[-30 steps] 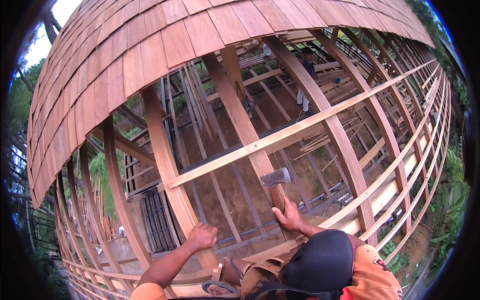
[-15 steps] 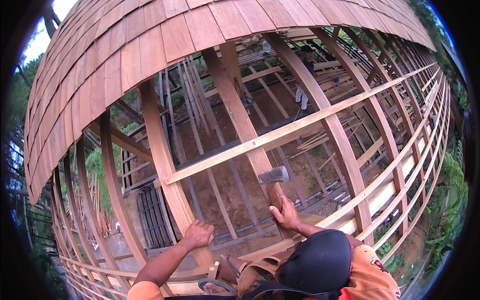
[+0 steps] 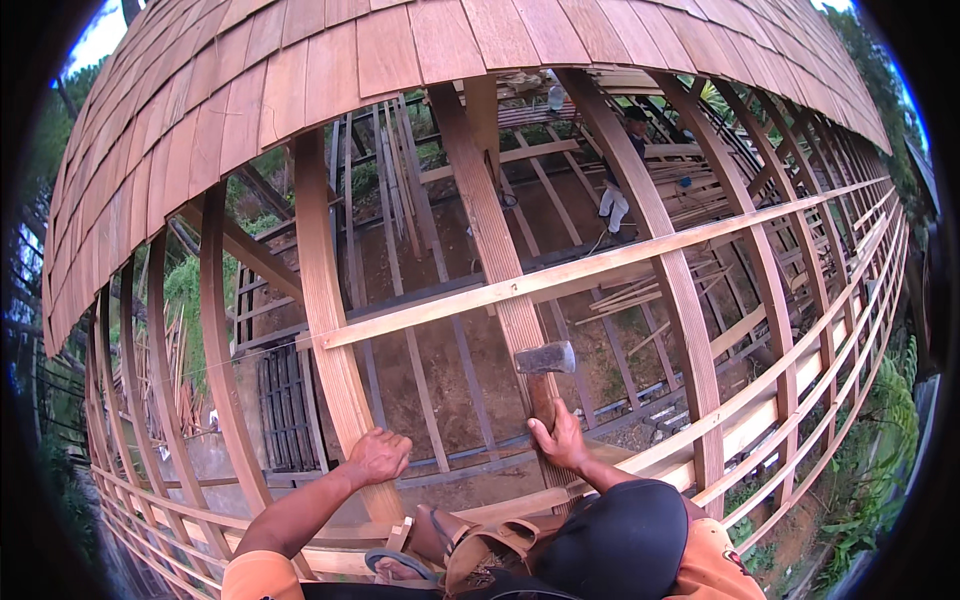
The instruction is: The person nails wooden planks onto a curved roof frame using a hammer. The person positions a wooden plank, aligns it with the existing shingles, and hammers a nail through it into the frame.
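My right hand is closed round the brown handle of a hatchet. Its dark metal head points up, in front of a sloping wooden rafter. My left hand is curled into a fist over another rafter; whatever it may hold is hidden by the fingers. Between and beyond my hands, a pale batten runs across the rafters. Below them my sandalled foot rests near the lower battens, next to a tan leather pouch.
Overlapping wooden shingles cover the roof above. Several thin battens curve away to the right. Through the open frame, the dirt ground lies far below, with stacked timber and a person in pale trousers. Greenery borders the right side.
The view has shifted slightly, so the roof frame sits differently in it. The hatchet stays in my right hand at the rafter, and my left hand remains closed at its own rafter.
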